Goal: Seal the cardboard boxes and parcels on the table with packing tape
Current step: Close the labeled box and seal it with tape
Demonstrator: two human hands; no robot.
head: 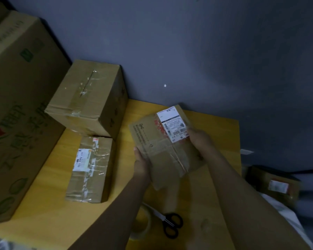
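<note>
1. Beyond the scissors [172,225], a parcel [163,152] is gripped at its edges by the left hand [142,165] and right hand [200,139].
2. Its seam may be taped crooked if flaps are not flattened.

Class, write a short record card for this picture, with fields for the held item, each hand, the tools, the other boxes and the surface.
Held item: small cardboard box with a white label, held over the table
Left hand: grips the box's near left edge
Right hand: grips its right edge beside the label
Tools: tape roll and scissors, side by side on the table near the person
Other boxes: labelled parcel, taped box behind it, large printed box at the left
Surface: yellow table
</note>
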